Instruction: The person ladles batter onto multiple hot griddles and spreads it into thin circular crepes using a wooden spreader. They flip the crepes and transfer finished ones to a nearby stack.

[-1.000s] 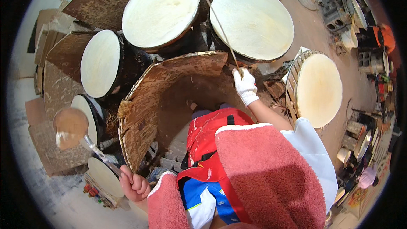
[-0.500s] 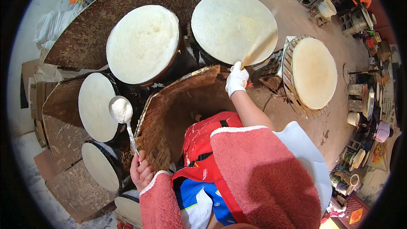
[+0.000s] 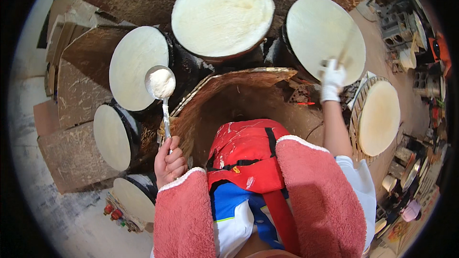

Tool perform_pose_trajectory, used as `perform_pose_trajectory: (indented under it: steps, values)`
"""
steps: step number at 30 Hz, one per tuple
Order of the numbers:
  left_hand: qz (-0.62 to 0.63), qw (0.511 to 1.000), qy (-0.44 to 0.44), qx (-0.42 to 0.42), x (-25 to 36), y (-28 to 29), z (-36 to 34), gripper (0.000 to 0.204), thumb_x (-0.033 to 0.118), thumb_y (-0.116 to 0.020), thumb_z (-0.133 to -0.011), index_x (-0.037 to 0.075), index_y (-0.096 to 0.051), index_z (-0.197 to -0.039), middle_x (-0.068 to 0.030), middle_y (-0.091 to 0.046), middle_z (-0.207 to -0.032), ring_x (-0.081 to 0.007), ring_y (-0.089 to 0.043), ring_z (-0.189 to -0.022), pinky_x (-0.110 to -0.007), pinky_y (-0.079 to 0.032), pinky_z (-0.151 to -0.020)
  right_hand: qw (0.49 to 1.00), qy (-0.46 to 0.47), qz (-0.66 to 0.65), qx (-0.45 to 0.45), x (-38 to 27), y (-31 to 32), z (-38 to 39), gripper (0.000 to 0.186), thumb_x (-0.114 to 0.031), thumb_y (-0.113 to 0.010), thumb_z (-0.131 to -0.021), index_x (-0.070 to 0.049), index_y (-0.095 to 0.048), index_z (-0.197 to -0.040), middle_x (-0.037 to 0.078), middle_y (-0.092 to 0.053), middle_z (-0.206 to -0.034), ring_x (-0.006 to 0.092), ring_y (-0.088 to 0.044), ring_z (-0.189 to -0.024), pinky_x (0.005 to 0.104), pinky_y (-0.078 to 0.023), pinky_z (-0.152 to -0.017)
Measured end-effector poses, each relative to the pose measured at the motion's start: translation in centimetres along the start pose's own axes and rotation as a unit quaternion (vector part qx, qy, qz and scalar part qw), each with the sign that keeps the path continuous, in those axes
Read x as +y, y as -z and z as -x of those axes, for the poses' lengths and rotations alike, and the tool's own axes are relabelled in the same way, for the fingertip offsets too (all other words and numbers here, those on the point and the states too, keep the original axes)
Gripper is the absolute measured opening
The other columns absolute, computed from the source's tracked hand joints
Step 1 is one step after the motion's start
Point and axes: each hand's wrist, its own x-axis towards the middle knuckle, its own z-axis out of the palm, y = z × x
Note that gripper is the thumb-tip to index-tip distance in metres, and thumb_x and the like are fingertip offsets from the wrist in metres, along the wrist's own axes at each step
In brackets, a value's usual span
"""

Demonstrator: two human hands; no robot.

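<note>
My bare left hand (image 3: 172, 161) is closed around the handle of a metal ladle (image 3: 166, 114). A lump of soft white dough (image 3: 161, 83) fills its bowl, which hangs near the right edge of the left round griddle (image 3: 131, 67). My white-gloved right hand (image 3: 333, 80) reaches over the near part of the right round griddle (image 3: 313, 26), which is coated in a pale, thin layer. From its fingers a flat wooden scraper (image 3: 345, 48), smeared by motion, extends across that layer. Between these two, the middle griddle (image 3: 222, 14) carries a bumpier white sheet.
Two smaller pale griddle tops (image 3: 112, 136) (image 3: 135, 198) curve round my left side. A slatted basket (image 3: 356, 114) bears round flat cakes (image 3: 380, 119) at my right. A curved brown board (image 3: 229, 77) stands between me and the griddles. Cinder blocks (image 3: 394, 33) and pots line the far right.
The view has swung left, so the griddles appear further right. My right hand and the scraper have moved from the right griddle's near edge further over its top. The ladle remains in my left hand.
</note>
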Motion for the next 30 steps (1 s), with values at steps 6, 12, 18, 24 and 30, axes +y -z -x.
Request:
perform_pose_trajectory:
  steps: [6,12,18,24,30]
  values:
    - [0.025,0.999,-0.034,-0.007,1.0,1.0,2.0,0.028,0.032,-0.028,-0.105,0.011,-0.035,-0.088,0.0053,-0.027,-0.051,-0.0056,-0.027,-0.036,-0.024,-0.027,-0.032,0.954,-0.006,-0.115,-0.277,-5.7,-14.0,11.7,0.027,-0.026,-0.057,-0.092,0.000,-0.064,-0.096,0.009,-0.066,-0.076,0.0186,-0.061,-0.071,0.0328,-0.049,-0.068]
    - [0.029,0.996,-0.080,-0.002,2.0,2.4,4.0,0.027,0.031,-0.030,-0.105,0.012,-0.036,-0.087,0.0069,-0.026,-0.050,-0.0037,-0.025,-0.036,-0.021,-0.025,-0.031,0.910,0.045,-0.030,-0.412,-7.9,-22.2,22.3,0.032,-0.031,-0.062,-0.090,-0.001,-0.065,-0.102,0.011,-0.068,-0.085,0.0172,-0.061,-0.077,0.0336,-0.048,-0.073]
    - [0.034,0.992,-0.123,-0.007,2.2,2.6,5.4,0.028,0.031,-0.027,-0.105,0.012,-0.038,-0.088,0.0065,-0.027,-0.050,-0.0044,-0.026,-0.035,-0.022,-0.029,-0.032,0.904,0.104,0.118,-0.397,-10.9,-27.1,24.7,0.026,-0.028,-0.051,-0.091,-0.016,-0.066,-0.108,0.017,-0.067,-0.099,0.0373,-0.063,-0.096,0.0440,-0.051,-0.081]
    - [0.043,0.989,-0.140,-0.026,2.3,3.0,5.9,0.028,0.031,-0.028,-0.105,0.011,-0.036,-0.086,0.0058,-0.028,-0.050,-0.0049,-0.029,-0.035,-0.021,-0.028,-0.030,0.953,0.104,0.037,-0.283,-5.8,-25.3,23.5,0.024,-0.028,-0.056,-0.091,-0.010,-0.068,-0.102,0.018,-0.068,-0.090,0.0352,-0.066,-0.087,0.0406,-0.052,-0.075]
    - [0.038,0.989,-0.143,-0.011,2.8,3.7,5.8,0.028,0.032,-0.028,-0.105,0.011,-0.036,-0.088,0.0063,-0.027,-0.050,-0.0043,-0.027,-0.035,-0.021,-0.026,-0.030,0.984,0.115,0.098,-0.091,-5.6,-18.9,10.8,0.027,-0.025,-0.058,-0.091,-0.001,-0.067,-0.100,0.019,-0.068,-0.082,0.0288,-0.066,-0.075,0.0382,-0.051,-0.072]
